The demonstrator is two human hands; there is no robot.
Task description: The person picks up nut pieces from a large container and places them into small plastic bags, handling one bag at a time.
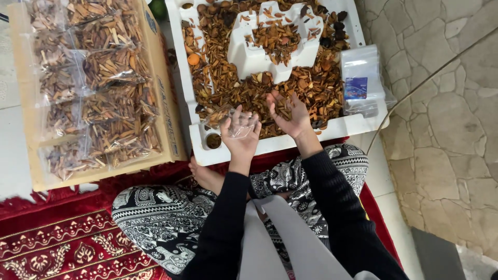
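Clear plastic bag (239,124) pinched in left hand (241,139) grip, right hand (291,115) cupping wood chips (282,109) beside it

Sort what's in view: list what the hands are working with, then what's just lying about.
In use: left hand holding small clear bag; right hand with dried chips; white foam tray.
Lying about: cardboard box of filled bags; stack of empty bags; red rug.

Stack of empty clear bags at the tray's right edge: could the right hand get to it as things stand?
Probably yes: the right hand, cupping wood chips, hovers just left of the stack of empty bags, with nothing between them.
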